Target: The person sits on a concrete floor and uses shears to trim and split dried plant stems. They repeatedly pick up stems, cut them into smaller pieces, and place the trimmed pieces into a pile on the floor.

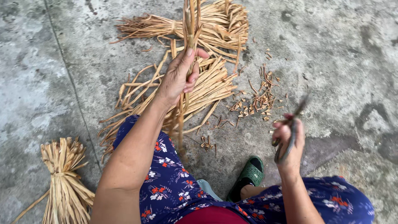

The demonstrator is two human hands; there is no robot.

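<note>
Dried leaf strips (190,25): light, stiff yet bendable, brittle at tips; judged best gripped mid-length. Position: upright above loose pile (199,89), clamped in left hand (178,76). Right hand (288,143) closed on scissors (290,132), apart from left. Trimmings (257,97) on concrete floor (344,54). 2 tied bundles: 1 (64,182) lower left, 1 (215,23) at top.

A slim bunch of tan dried strips (190,25) stands nearly upright in the middle, its lower ends trailing down toward the near side. Dark scissors (290,132), blurred, tilt with blades pointing far, at right.
</note>
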